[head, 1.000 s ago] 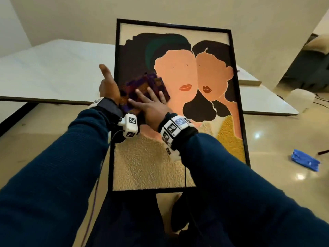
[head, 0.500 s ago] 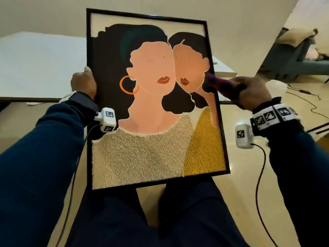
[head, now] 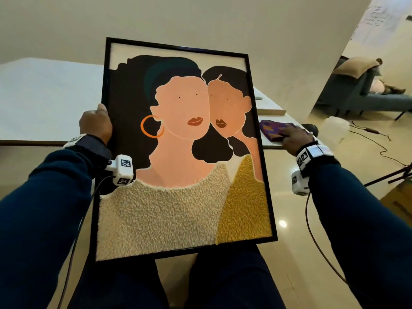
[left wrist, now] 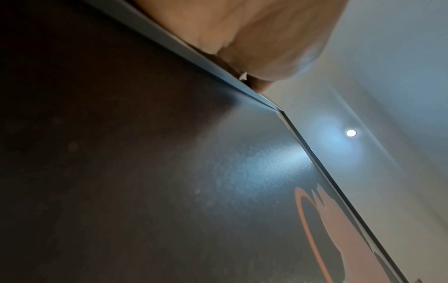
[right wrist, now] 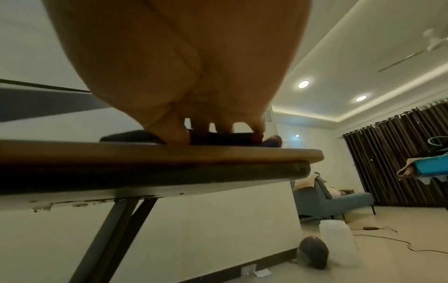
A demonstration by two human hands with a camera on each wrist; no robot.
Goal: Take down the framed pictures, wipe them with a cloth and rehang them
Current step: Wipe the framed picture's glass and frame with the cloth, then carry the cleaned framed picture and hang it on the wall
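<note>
A black-framed picture (head: 178, 152) of two faces stands upright on my lap, facing me. My left hand (head: 95, 123) grips its left edge about halfway up; in the left wrist view the fingers (left wrist: 254, 38) curl over the frame's rim above the dark glass (left wrist: 169, 172). My right hand (head: 287, 137) is off the picture, down on a folded purple patterned cloth (head: 273, 129) near the front edge of the white table (head: 44, 97). In the right wrist view the fingertips (right wrist: 201, 126) sit on top of the cloth (right wrist: 223, 138) and the thumb is against its near side.
The table runs behind the picture, with a wooden edge (right wrist: 218, 155) and slanted metal legs. On the floor to the right are a clear plastic jar (head: 335, 130), a dark round object (right wrist: 314, 252), cables (head: 379, 148) and a cardboard box (head: 399, 201). A grey sofa (head: 356, 94) stands farther back.
My right hand lifted the cloth off the glass, carried it right past the frame's edge and lowered it onto the table. The left hand kept its hold on the frame.
</note>
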